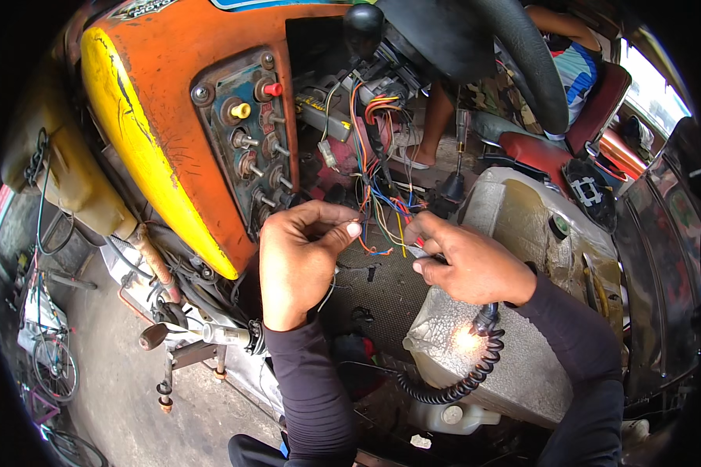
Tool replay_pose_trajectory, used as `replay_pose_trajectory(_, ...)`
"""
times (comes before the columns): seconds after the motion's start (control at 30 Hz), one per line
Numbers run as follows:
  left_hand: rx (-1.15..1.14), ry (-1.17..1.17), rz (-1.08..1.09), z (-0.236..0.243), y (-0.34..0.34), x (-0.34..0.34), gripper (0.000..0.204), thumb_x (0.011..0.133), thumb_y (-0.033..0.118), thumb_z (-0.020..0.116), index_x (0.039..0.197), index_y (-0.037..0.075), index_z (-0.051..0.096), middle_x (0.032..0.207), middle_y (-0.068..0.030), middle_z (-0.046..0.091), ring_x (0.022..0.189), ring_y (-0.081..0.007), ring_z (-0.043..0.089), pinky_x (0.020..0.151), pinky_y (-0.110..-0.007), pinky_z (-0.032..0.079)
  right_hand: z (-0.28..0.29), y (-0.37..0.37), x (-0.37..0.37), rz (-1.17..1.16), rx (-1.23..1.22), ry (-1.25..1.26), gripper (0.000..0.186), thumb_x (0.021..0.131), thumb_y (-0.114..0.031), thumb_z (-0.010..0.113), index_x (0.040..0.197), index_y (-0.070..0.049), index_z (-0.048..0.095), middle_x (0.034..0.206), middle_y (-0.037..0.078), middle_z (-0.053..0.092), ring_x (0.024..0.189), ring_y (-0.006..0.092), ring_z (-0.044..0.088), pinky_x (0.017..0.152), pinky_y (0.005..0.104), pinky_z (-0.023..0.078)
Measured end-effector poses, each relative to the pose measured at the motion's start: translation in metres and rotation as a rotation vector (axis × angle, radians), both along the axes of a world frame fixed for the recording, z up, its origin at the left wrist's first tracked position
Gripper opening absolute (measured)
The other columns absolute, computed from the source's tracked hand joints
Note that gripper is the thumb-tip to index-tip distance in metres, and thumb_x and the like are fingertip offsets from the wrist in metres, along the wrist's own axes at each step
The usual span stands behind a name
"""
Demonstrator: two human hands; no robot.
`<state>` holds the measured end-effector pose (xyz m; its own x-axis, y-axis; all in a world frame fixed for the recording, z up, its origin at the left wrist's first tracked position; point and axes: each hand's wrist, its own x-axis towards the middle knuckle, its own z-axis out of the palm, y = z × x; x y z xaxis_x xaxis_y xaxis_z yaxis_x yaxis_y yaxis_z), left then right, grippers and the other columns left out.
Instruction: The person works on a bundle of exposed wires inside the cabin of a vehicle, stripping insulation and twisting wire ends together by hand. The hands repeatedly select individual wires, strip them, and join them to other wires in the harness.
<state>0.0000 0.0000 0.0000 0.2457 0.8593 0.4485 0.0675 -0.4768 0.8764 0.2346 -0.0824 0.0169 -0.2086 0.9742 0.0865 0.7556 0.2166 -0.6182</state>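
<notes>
The right hand (pixel 475 265) partly hides the coloured wires (pixel 375 167), probably including some of their ends.

A red knob (pixel 273 89) and a yellow knob (pixel 241 111) sat near the switch panel's (pixel 245 82) top edge; a bicycle (pixel 57 370) stood by the floor's (pixel 125 389) left edge.

Lettered sticker (pixel 144 8) on orange panel (pixel 181 78); yellow print (pixel 311 103) on grey box (pixel 322 121), illegible

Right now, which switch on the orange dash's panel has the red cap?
The red-capped switch near the top right of the switch panel, right of the yellow-capped switch; the others show metallic levers.
</notes>
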Motion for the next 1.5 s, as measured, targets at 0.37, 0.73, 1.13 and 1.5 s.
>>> replay_pose_trajectory(0.37,-0.003,0.003,0.01,0.003,-0.003,0.001,0.009,0.09,-0.002,0.082,0.099,-0.003,0.081,0.082,-0.0061,0.079,0.073,-0.0091,0.069,0.071,-0.027,0.055,0.039,-0.021,0.063,-0.101,-0.111,-0.112,0.032,0.103,-0.014,0.067,0.13,-0.003,0.056,0.091,0.012,0.076,0.076,0.0165,0.072,0.072,0.0398,0.055)
replay_pose_trajectory(0.73,0.017,0.033,0.041,-0.008,-0.002,0.003,0.009,0.093,0.001,0.082,0.101,-0.003,0.081,0.083,-0.0013,0.076,0.074,-0.006,0.064,0.07,-0.025,0.051,-0.043,-0.017,0.215,-0.575,0.242,-0.725,0.037,0.088,-0.015,0.075,0.119,0.001,0.061,0.112,0.026,0.069,0.106,0.0484,0.067,0.088,0.0573,0.053)
replay_pose_trajectory(1.13,0.069,0.064,0.086,-0.031,0.005,0.01,0.011,0.095,0.003,0.08,0.104,-0.003,0.081,0.083,-0.0032,0.076,0.075,-0.0078,0.065,0.069,-0.027,0.052,-0.022,-0.014,0.123,-0.281,0.482,-0.686,0.026,0.093,-0.017,0.073,0.115,-0.004,0.071,0.112,0.014,0.067,0.104,0.0382,0.07,0.087,0.0495,0.056)
replay_pose_trajectory(1.5,0.073,-0.108,0.107,-0.055,0.003,0.02,0.011,0.096,0.002,0.08,0.106,-0.004,0.079,0.086,-0.0008,0.076,0.075,-0.0062,0.064,0.069,-0.024,0.05,0.011,0.007,0.024,0.079,0.466,-0.424,0.019,0.097,-0.014,0.066,0.113,-0.006,0.072,0.098,0.018,0.074,0.093,0.0418,0.072,0.082,0.0518,0.056)
